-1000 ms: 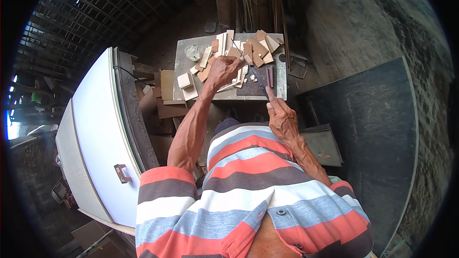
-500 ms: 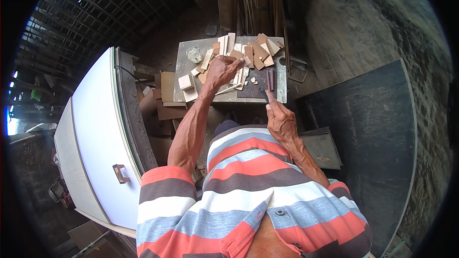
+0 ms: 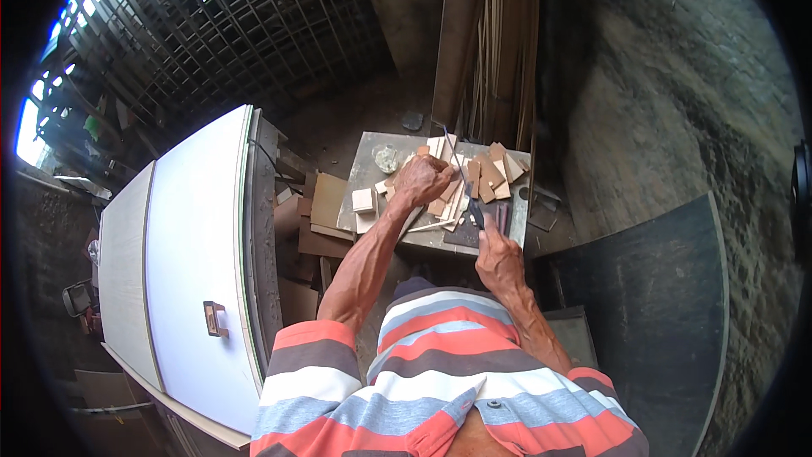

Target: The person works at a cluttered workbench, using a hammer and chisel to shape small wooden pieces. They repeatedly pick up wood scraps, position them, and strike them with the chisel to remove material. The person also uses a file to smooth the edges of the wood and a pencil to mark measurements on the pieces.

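My left hand (image 3: 423,180) is over the wood scraps on the low table (image 3: 372,151), fingers curled closed; whatever lies in them is hidden. My right hand (image 3: 501,258), at the near right of the table, grips a dark-handled tool (image 3: 476,216). A thin bent metal bar runs up from near its handle, past the left hand; the tool's exact kind is unclear. Brown and pale wood offcuts (image 3: 491,178) lie heaped beyond the hands. Two dark reddish sticks (image 3: 502,218) rest beside the right hand, on a dark patch of the tabletop.
A pale wood block (image 3: 364,200) and a clear crumpled bag or cup (image 3: 386,159) are on the table's left. A white panel with a handle (image 3: 199,237) stands at left. A dark board (image 3: 643,313) leans at right; tall planks (image 3: 507,51) stand behind.
The view has shifted, so the table sits lower and farther right. The thin metal bar now rises from the right hand's tool, near the left fingers. Both hands stay closed.
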The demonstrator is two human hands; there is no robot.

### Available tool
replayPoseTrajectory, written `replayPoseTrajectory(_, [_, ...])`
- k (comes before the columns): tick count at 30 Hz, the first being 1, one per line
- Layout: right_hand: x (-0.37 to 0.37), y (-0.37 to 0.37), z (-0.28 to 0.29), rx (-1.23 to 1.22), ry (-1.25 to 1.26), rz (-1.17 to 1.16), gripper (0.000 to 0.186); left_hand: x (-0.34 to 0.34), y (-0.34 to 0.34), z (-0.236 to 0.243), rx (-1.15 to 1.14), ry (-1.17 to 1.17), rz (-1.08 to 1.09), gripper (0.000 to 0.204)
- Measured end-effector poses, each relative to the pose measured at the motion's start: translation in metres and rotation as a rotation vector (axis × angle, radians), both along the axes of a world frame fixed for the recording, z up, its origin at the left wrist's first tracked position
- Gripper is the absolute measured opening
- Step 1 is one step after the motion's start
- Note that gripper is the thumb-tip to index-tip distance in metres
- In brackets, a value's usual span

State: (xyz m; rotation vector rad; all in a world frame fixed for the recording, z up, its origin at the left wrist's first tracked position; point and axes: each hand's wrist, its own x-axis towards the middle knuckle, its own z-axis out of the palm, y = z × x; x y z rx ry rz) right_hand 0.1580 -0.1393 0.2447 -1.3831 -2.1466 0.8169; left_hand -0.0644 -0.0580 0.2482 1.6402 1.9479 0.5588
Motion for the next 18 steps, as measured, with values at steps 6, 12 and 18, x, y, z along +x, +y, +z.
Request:
replayPoseTrajectory(6, [-0.009, 0.011, 0.001, 0.081, 0.038, -0.028, 0.036, 0.006, 0.001, 0.012, 0.058, 0.036, -0.029, 0.037])
replayPoseTrajectory(12, [-0.004, 0.009, 0.002, 0.176, 0.121, 0.012, 0.036, 0.003, 0.002, 0.016, 0.023, 0.043, 0.033, 0.036])
replayPoseTrajectory(18, [0.000, 0.003, 0.015, 0.185, 0.079, -0.013, 0.028, 0.000, -0.001, 0.027, 0.051, 0.050, 0.047, 0.037])
